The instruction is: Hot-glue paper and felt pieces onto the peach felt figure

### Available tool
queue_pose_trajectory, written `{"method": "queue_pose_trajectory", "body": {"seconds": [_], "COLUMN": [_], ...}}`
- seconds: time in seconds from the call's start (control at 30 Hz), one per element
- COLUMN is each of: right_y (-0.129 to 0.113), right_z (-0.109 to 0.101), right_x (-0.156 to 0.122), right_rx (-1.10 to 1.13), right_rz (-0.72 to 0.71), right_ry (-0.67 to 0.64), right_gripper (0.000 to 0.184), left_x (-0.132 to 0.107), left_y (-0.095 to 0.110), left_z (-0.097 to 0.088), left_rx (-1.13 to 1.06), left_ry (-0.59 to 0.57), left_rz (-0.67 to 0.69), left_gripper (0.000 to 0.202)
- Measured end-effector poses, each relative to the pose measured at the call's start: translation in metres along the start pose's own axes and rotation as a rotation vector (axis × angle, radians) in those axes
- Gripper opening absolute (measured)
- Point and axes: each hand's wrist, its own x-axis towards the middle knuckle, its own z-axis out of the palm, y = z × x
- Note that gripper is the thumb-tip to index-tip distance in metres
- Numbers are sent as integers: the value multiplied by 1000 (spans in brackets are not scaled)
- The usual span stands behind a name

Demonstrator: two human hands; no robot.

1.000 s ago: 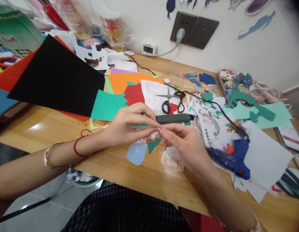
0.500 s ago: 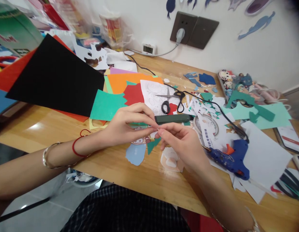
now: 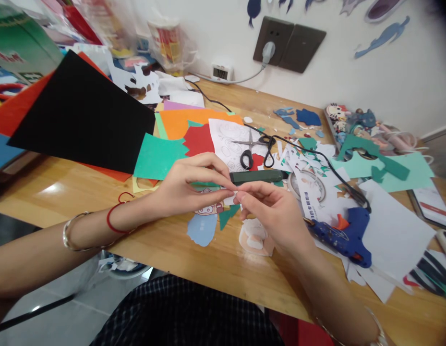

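Observation:
My left hand (image 3: 194,185) and my right hand (image 3: 273,207) meet fingertip to fingertip above the wooden table. Both are closed in a pinch around something tiny and whitish, too small to name. Under and in front of them lie a light blue cutout (image 3: 203,229), a green felt scrap (image 3: 228,216) and a peach-and-white cutout (image 3: 255,238). A printed cartoon cutout (image 3: 210,209) is partly hidden beneath my left hand. Just behind my fingertips lies a dark green utility knife (image 3: 257,177). Scissors with black handles (image 3: 255,144) rest on a sheet with line drawings (image 3: 223,137).
On the right are a blue glue gun (image 3: 343,235), a tape roll (image 3: 311,185), paper scraps and a white sheet (image 3: 395,235). A black felt sheet (image 3: 86,115) and green felt (image 3: 158,156) lie left. A cord (image 3: 319,156) crosses the right side toward the glue gun.
Almost nothing differs. The whole view has shifted very slightly, and both hands keep the same fingertip pinch.

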Motion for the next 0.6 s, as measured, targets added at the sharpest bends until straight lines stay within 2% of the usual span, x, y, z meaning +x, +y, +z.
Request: {"method": "queue_pose_trajectory", "body": {"seconds": [0.2,0.27,0.33,0.47,0.6], "right_y": [-2,-4,-10,-31,-57], "right_z": [-2,-5,-12,-43,-88], "right_x": [1,-1,-5,-11,1], "right_rx": [29,-2,-159,-538,-786], "right_rz": [-30,-82,-172,-348,-396], "right_ry": [-16,-11,26,116,301], "right_gripper": [7,18,24,25,24], "left_x": [0,-1,0,2,2], "left_y": [1,1,1,0,0], "left_z": [0,0,-1,-3,-6], "left_rx": [9,18,28,36,64], "left_ry": [19,29,43,81,70], "left_rz": [-10,-13,-18,-33,-113], "left_gripper": [10,10,10,10,11]}}
